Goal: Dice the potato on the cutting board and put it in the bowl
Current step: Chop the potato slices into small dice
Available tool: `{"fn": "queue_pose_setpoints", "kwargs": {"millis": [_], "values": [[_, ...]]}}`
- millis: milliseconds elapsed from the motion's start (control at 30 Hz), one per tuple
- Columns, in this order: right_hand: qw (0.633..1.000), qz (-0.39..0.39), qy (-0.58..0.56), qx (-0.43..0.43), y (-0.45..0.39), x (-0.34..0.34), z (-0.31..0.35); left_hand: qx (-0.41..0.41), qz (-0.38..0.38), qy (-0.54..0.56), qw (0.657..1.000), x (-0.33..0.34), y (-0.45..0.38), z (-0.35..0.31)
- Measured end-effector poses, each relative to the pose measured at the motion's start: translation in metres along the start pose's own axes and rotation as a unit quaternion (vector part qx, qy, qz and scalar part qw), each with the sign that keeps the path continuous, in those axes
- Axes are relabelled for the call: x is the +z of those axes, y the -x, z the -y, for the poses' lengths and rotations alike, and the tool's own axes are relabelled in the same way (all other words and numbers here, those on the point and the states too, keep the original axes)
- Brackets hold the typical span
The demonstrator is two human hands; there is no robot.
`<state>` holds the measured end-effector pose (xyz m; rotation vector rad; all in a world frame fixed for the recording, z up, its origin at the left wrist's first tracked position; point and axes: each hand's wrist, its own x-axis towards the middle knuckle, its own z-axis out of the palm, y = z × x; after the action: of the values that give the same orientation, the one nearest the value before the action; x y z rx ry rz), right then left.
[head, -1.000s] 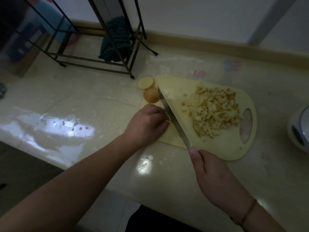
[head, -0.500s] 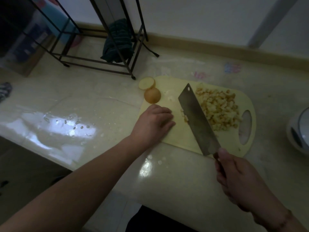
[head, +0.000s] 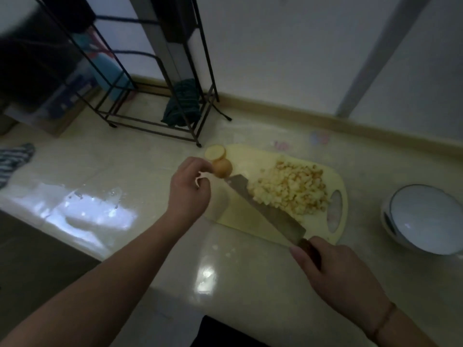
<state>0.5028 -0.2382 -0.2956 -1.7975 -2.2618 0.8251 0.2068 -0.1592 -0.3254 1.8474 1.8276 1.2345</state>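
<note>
Cleaver [head: 265,211] gripped in right hand [head: 335,274], flat against dice [head: 288,187] to herd them. Left hand [head: 188,189] loosely curled, empty, near potato end [head: 221,167].

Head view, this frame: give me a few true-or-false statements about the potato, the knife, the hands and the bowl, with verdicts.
1. The diced potato lies piled on the cutting board. True.
2. The bowl already holds potato dice. False: its visible inside is bare, and the dice are on the board.
3. The right hand grips the cleaver by its handle. True.
4. The left hand presses flat on the board. False: it is raised, fingers loosely curled, next to the uncut potato piece.
5. The cleaver's blade lies beside the pile. True.
</note>
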Motion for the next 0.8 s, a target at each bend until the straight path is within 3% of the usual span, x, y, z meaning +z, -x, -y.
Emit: {"fn": "queue_pose_setpoints", "kwargs": {"millis": [100, 233, 333, 400, 500, 633, 800], "values": [[0.990, -0.002, 0.136, -0.044, 0.000, -0.009, -0.006, 0.070, 0.027, 0.002, 0.997, -0.011, -0.005, -0.019], [0.980, 0.046, 0.188, -0.043, -0.002, -0.018, -0.011, 0.178, 0.243, -0.038, 0.953, 0.006, 0.004, -0.046], [0.976, 0.035, 0.205, -0.057, -0.003, -0.020, -0.011, 0.194, 0.299, -0.080, 0.931, 0.028, 0.011, -0.053], [0.977, 0.028, 0.202, -0.055, -0.005, -0.021, -0.012, 0.175, 0.263, -0.116, 0.942, 0.037, 0.014, -0.055], [0.978, 0.023, 0.201, -0.042, -0.009, -0.027, -0.010, 0.050, 0.243, -0.204, 0.947, 0.040, 0.012, -0.065], [0.978, 0.015, 0.201, -0.061, -0.013, -0.030, -0.014, -0.023, 0.301, -0.372, 0.878, 0.044, 0.000, -0.084], [0.976, -0.017, 0.203, -0.071, -0.015, -0.023, -0.023, 0.020, 0.384, -0.444, 0.809, 0.047, -0.019, -0.100]]}}
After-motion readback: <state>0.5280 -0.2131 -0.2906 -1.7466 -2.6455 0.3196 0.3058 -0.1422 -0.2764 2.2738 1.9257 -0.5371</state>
